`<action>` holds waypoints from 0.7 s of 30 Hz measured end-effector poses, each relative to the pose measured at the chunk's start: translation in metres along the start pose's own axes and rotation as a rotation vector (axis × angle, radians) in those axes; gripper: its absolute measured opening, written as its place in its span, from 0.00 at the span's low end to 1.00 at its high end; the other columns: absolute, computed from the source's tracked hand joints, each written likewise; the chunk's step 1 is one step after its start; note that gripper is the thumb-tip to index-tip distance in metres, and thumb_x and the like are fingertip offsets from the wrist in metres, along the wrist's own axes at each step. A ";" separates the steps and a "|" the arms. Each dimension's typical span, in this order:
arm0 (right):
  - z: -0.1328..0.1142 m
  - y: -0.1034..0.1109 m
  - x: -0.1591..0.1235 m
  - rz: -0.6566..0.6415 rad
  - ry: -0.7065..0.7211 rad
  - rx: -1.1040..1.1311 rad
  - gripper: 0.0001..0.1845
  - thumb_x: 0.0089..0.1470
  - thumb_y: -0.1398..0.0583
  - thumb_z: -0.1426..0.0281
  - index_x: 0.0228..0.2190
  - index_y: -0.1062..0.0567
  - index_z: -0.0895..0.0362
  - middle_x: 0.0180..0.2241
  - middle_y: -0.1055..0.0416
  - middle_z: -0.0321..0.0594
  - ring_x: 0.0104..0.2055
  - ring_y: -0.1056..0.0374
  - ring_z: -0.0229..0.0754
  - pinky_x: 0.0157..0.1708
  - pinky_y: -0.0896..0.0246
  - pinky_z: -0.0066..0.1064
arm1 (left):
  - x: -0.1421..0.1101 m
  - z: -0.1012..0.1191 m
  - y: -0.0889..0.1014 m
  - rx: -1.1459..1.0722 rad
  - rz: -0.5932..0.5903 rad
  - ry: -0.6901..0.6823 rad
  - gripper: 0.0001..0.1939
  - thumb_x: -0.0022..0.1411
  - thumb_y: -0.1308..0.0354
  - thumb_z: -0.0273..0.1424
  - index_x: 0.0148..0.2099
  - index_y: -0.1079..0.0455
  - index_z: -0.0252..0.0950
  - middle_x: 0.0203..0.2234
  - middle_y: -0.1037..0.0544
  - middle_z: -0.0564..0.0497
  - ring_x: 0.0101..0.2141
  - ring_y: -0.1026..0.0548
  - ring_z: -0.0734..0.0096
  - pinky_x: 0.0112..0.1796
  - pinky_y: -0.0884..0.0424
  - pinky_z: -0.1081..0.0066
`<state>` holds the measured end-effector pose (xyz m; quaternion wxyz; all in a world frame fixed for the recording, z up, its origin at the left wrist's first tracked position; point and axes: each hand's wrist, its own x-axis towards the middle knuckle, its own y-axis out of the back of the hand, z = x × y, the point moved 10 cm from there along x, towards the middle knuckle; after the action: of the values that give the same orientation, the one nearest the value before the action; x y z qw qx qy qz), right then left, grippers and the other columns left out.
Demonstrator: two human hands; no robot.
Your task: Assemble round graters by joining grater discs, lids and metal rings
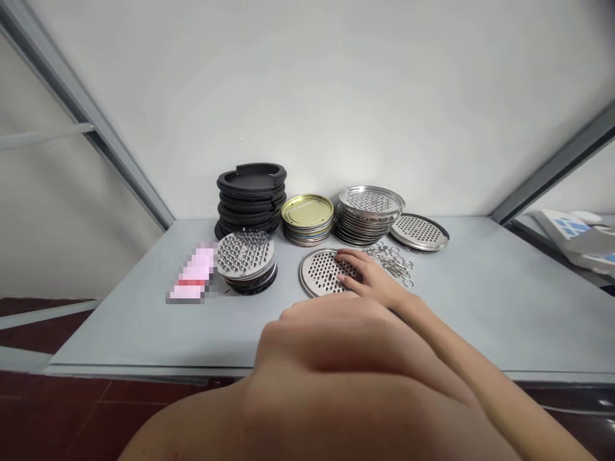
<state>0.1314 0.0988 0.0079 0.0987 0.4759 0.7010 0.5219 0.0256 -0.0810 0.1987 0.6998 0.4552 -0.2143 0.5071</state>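
My left hand [336, 358] looms large in the foreground, very close to the camera, its fingers bent in and knuckles outward. Whatever it may hold is hidden. Reaching in from the lower right, my right hand [372, 278] is open, fingers apart, its fingertips resting on a round metal grater disc [321, 272] with slotted holes. Just beyond that hand lies a loose heap of small metal ring-ended pieces [396, 264]. Left of the disc stands a short stack topped by a spiky grater plate [245, 253].
Along the back of the grey table [144, 333] stand black rings [252, 202], gold-coloured lids [307, 210] and perforated metal discs [372, 208], all stacked. Another perforated disc [419, 232] lies to their right. A blurred-out pink item [192, 272] lies at left. Metal frame posts [552, 166] flank the table.
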 end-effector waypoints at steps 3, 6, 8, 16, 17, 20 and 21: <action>-0.002 0.000 0.000 -0.005 0.004 -0.004 0.26 0.58 0.45 0.58 0.52 0.31 0.61 0.55 0.37 0.56 0.57 0.40 0.54 0.58 0.45 0.46 | 0.004 0.015 0.006 -0.010 0.051 -0.031 0.15 0.58 0.50 0.50 0.36 0.23 0.55 0.20 0.26 0.51 0.30 0.25 0.54 0.27 0.25 0.59; -0.003 0.001 0.000 -0.003 0.016 -0.010 0.26 0.58 0.46 0.59 0.52 0.32 0.62 0.55 0.37 0.57 0.57 0.40 0.54 0.58 0.45 0.46 | 0.000 0.017 0.011 -0.063 0.057 -0.102 0.16 0.58 0.51 0.52 0.37 0.24 0.57 0.22 0.25 0.52 0.33 0.25 0.54 0.29 0.25 0.58; -0.003 0.000 -0.001 -0.003 0.020 -0.010 0.26 0.58 0.46 0.59 0.52 0.32 0.62 0.55 0.37 0.57 0.57 0.40 0.54 0.58 0.45 0.46 | -0.003 0.017 0.015 -0.099 0.048 -0.139 0.17 0.58 0.52 0.53 0.37 0.24 0.57 0.24 0.24 0.53 0.33 0.25 0.55 0.29 0.25 0.58; -0.001 -0.001 -0.001 -0.010 0.010 -0.001 0.26 0.58 0.46 0.58 0.52 0.31 0.62 0.55 0.37 0.56 0.57 0.40 0.53 0.58 0.46 0.45 | -0.001 0.017 0.013 -0.039 0.030 -0.035 0.13 0.56 0.49 0.51 0.36 0.25 0.61 0.22 0.26 0.51 0.35 0.25 0.51 0.29 0.25 0.52; -0.001 0.000 -0.001 -0.015 0.007 -0.002 0.26 0.59 0.46 0.59 0.52 0.31 0.63 0.55 0.38 0.57 0.57 0.40 0.53 0.58 0.46 0.44 | -0.001 0.017 0.011 -0.035 0.032 -0.026 0.12 0.56 0.49 0.51 0.36 0.25 0.61 0.22 0.27 0.51 0.35 0.26 0.50 0.29 0.25 0.51; -0.002 0.000 0.000 -0.015 0.005 -0.004 0.26 0.59 0.46 0.59 0.52 0.31 0.63 0.55 0.37 0.56 0.57 0.40 0.53 0.58 0.46 0.44 | -0.001 0.015 0.011 -0.019 0.072 0.003 0.12 0.56 0.49 0.50 0.35 0.25 0.61 0.21 0.27 0.50 0.33 0.25 0.51 0.28 0.25 0.52; -0.002 0.001 0.000 -0.012 0.008 -0.005 0.25 0.59 0.46 0.59 0.52 0.31 0.63 0.55 0.37 0.56 0.57 0.40 0.53 0.58 0.46 0.44 | -0.001 0.015 0.014 -0.014 0.096 0.002 0.12 0.56 0.49 0.50 0.35 0.24 0.60 0.21 0.27 0.50 0.33 0.25 0.52 0.28 0.24 0.53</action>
<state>0.1309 0.0974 0.0090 0.1003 0.4694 0.7028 0.5251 0.0150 -0.0933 0.2111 0.6781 0.4390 -0.2387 0.5389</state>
